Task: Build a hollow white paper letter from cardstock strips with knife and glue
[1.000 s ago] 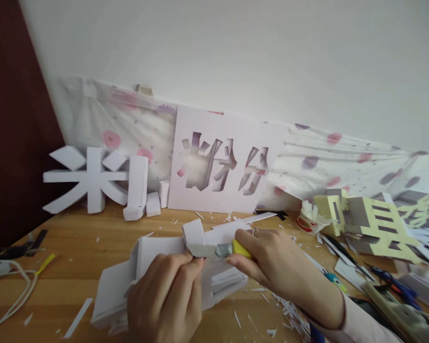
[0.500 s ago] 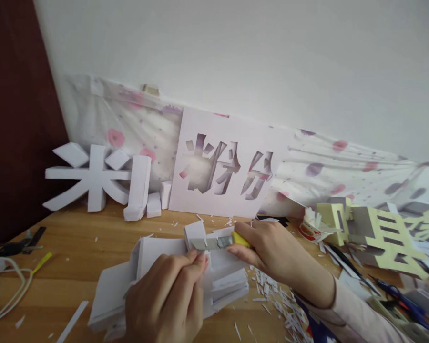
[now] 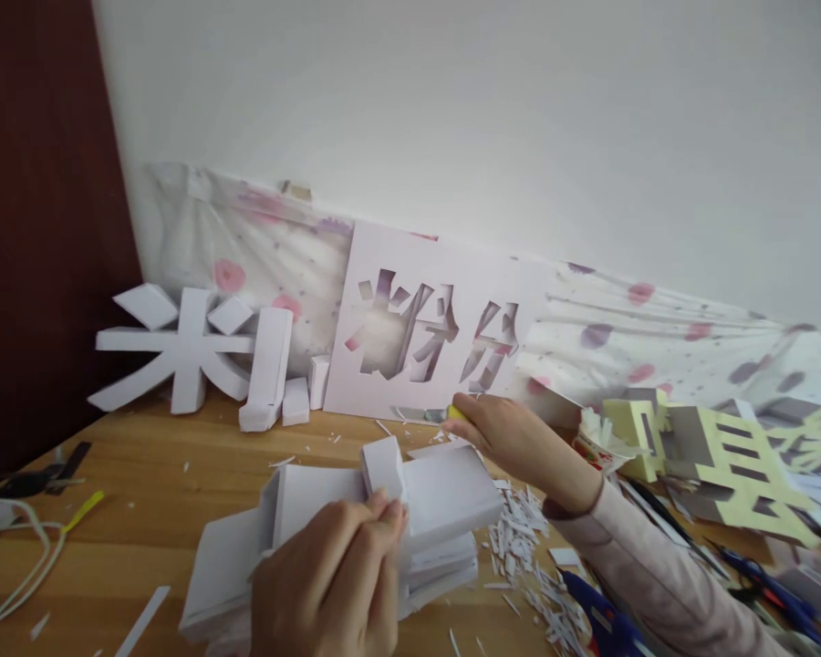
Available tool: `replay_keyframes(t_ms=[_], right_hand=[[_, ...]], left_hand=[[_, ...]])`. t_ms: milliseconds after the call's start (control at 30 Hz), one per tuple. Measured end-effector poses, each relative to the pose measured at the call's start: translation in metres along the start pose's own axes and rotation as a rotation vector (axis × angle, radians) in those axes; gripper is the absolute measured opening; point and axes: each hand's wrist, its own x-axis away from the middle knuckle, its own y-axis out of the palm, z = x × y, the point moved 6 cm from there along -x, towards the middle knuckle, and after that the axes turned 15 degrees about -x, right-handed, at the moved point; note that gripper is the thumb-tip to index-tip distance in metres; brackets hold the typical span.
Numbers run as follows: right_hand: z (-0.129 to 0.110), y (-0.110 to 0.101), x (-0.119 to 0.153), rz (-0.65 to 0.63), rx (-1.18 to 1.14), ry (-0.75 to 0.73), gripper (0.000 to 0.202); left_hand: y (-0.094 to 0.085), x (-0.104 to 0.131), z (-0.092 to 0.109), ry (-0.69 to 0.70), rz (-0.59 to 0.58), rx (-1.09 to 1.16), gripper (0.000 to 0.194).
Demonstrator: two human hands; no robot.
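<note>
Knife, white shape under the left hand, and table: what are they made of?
Knife: the blade end looks like metal, grey and smooth; the yellow handle is probably plastic, but the right hand covers most of it.
White shape: maybe stiff card or foam board, matte, with flat faces and crisp edges.
Table: looks like wood, or a wood print, with brown grain bands.

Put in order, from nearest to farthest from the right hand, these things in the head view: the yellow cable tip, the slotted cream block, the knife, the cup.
1. Knife: held in the right hand itself.
2. Cup: just right of the hand.
3. Slotted cream block: farther right.
4. Yellow cable tip: far left side.
</note>
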Motion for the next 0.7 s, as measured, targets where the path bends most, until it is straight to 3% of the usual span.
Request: replay_keyframes(t_ms=[100,367,700], right_hand=[[0.002,-0.003,0.006,0.029,-0.033,0.02,0.06],[-0.041,0.004,0.024,-0.038,-0.088,-0.154,0.071],[-0.02,0.005,0.002,-0.026,-0.008,-0.064,0.073]], left_hand=[[0.002,0.001,-0.002,-0.015,-0.014,-0.012,0.017],[-0.002,-0.001,-0.001,-0.014,-0.014,-0.007,0.018],[0.001,-0.001,-0.005,-0.009,0.013,-0.036,0.014]])
